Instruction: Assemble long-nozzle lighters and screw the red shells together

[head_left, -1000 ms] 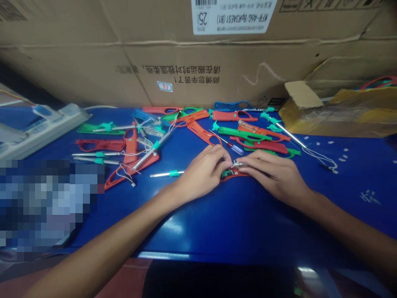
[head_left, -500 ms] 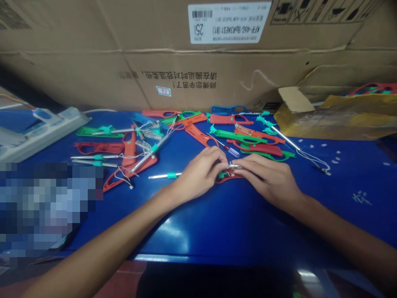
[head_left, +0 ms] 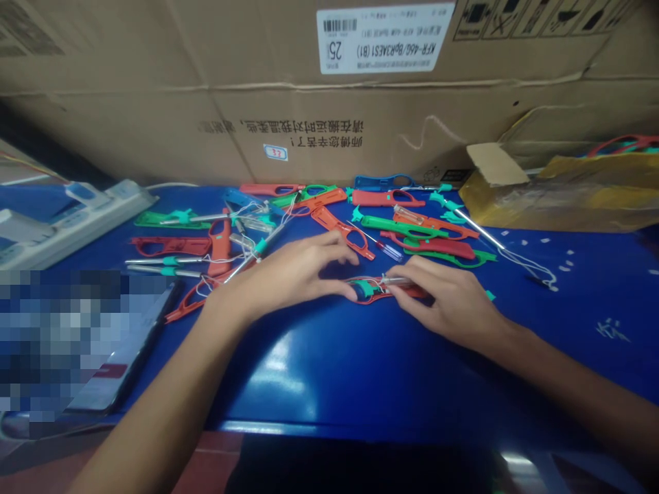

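On the blue table lies an orange-red half shell of a long-reach lighter (head_left: 382,297), with a green trigger piece (head_left: 366,287) and thin white wires inside. My left hand (head_left: 288,274) is open at its left end, thumb and fingers apart, the thumb tip at or very near the shell. My right hand (head_left: 447,291) is closed at the shell's other side, thumb and fingers pinching a small silvery cylinder (head_left: 394,280) over it. The fingers hide part of the shell. Just behind lies a screwdriver (head_left: 388,251) with a clear purplish handle.
Several lighter shells, one of them green (head_left: 401,225), lie along the back. Metal lighter tubes (head_left: 165,262) with wires are at left. A power strip (head_left: 97,209), a tablet-like device (head_left: 139,357), a taped cardboard box (head_left: 576,195) and a large carton (head_left: 154,130) surround the work area.
My left hand has let go of the small parts, moved left and spread its fingers, baring the shell's left end. My right hand stays at the shell. The view has shifted slightly.
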Demonstrator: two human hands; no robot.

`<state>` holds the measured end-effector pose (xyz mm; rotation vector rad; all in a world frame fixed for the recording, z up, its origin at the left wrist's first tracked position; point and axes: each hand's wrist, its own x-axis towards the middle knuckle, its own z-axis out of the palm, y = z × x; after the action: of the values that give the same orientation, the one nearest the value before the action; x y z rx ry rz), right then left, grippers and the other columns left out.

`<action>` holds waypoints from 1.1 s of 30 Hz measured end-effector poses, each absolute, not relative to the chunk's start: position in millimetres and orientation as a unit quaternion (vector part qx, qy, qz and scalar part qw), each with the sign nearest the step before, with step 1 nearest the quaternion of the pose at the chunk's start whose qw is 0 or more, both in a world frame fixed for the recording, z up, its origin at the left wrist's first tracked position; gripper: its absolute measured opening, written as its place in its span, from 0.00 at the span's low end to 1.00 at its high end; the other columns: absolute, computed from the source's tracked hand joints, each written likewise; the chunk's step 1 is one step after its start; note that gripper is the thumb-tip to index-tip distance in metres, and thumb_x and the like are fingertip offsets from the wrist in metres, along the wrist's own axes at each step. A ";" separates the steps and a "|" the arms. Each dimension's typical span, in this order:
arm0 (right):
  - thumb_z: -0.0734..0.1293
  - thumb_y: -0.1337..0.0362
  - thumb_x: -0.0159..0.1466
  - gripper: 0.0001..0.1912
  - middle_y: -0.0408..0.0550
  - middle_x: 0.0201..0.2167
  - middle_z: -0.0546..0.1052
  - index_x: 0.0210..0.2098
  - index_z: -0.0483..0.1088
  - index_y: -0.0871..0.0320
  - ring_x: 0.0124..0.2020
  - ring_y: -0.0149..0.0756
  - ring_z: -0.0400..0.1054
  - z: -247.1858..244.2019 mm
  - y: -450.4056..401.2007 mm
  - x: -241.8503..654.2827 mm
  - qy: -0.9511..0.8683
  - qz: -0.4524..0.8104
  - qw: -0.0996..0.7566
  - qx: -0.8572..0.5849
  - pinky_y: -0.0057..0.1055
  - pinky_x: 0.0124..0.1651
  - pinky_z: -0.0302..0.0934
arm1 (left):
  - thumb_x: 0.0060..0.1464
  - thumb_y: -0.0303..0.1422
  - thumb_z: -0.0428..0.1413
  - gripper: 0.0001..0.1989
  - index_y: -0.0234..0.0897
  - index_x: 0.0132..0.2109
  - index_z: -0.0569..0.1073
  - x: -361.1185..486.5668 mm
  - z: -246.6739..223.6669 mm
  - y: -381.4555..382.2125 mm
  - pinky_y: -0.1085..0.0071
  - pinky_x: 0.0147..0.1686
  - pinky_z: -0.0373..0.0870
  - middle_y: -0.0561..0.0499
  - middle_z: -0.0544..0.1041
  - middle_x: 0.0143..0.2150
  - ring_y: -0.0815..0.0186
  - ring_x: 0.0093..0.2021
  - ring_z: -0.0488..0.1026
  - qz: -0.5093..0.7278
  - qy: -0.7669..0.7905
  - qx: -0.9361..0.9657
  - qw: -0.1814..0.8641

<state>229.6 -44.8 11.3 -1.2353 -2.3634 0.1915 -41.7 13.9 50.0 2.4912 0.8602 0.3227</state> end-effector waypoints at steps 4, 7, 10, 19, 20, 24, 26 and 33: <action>0.63 0.62 0.72 0.09 0.49 0.40 0.77 0.47 0.73 0.56 0.37 0.37 0.74 12.0 -41.2 231.6 -0.866 0.104 0.231 -0.430 0.33 0.40 0.67 | 0.56 0.44 0.66 0.22 0.41 0.54 0.76 -35.7 46.5 10.6 0.66 0.47 0.71 0.48 0.75 0.52 0.59 0.49 0.75 0.084 0.304 0.921 0.230; 0.63 0.62 0.72 0.10 0.50 0.42 0.76 0.49 0.72 0.58 0.39 0.37 0.74 11.8 -38.4 233.8 -0.867 0.138 0.246 -0.410 0.34 0.42 0.68 | 0.56 0.44 0.66 0.23 0.39 0.54 0.76 -32.9 44.3 10.7 0.66 0.47 0.71 0.48 0.75 0.51 0.58 0.49 0.76 0.072 0.310 0.922 0.220; 0.63 0.62 0.72 0.10 0.50 0.42 0.76 0.50 0.72 0.58 0.40 0.37 0.74 11.6 -37.6 235.5 -0.866 0.149 0.253 -0.405 0.36 0.43 0.68 | 0.57 0.43 0.66 0.20 0.37 0.52 0.77 -32.0 44.7 11.3 0.66 0.46 0.71 0.48 0.75 0.50 0.59 0.48 0.76 0.065 0.318 0.918 0.226; 0.63 0.61 0.73 0.09 0.48 0.38 0.77 0.48 0.73 0.56 0.37 0.35 0.72 11.1 -39.8 234.3 -0.851 0.156 0.271 -0.421 0.33 0.39 0.66 | 0.58 0.40 0.65 0.14 0.36 0.46 0.76 -29.1 48.4 9.7 0.69 0.38 0.69 0.49 0.76 0.48 0.64 0.42 0.75 0.067 0.330 0.904 0.264; 0.63 0.60 0.73 0.09 0.47 0.38 0.77 0.47 0.73 0.56 0.36 0.35 0.71 11.6 -39.8 234.0 -0.850 0.156 0.272 -0.423 0.33 0.38 0.65 | 0.58 0.40 0.65 0.14 0.36 0.45 0.76 -29.1 48.1 9.8 0.70 0.37 0.68 0.49 0.76 0.46 0.64 0.41 0.74 0.070 0.329 0.903 0.268; 0.64 0.60 0.72 0.09 0.47 0.38 0.77 0.46 0.73 0.56 0.35 0.34 0.71 12.8 -39.0 233.1 -0.847 0.156 0.277 -0.426 0.32 0.37 0.65 | 0.58 0.39 0.64 0.12 0.36 0.43 0.75 -29.5 47.0 10.2 0.70 0.35 0.67 0.50 0.76 0.43 0.66 0.38 0.73 0.080 0.321 0.901 0.281; 0.63 0.61 0.72 0.08 0.48 0.39 0.77 0.46 0.72 0.57 0.36 0.35 0.72 12.1 -38.5 233.0 -0.850 0.151 0.277 -0.422 0.32 0.38 0.66 | 0.58 0.39 0.64 0.12 0.36 0.42 0.75 -29.5 47.2 9.9 0.70 0.35 0.66 0.51 0.76 0.43 0.67 0.38 0.73 0.079 0.321 0.901 0.281; 0.64 0.61 0.71 0.10 0.49 0.42 0.79 0.50 0.70 0.56 0.37 0.36 0.74 13.6 -38.4 235.3 -0.854 0.132 0.265 -0.428 0.33 0.39 0.68 | 0.58 0.38 0.65 0.12 0.37 0.44 0.75 -28.9 47.9 9.0 0.71 0.36 0.66 0.51 0.77 0.44 0.67 0.39 0.73 0.082 0.317 0.906 0.268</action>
<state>235.3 -38.4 13.6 -1.1575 -2.3074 0.3573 -28.9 9.0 47.9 2.4444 0.8551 0.2204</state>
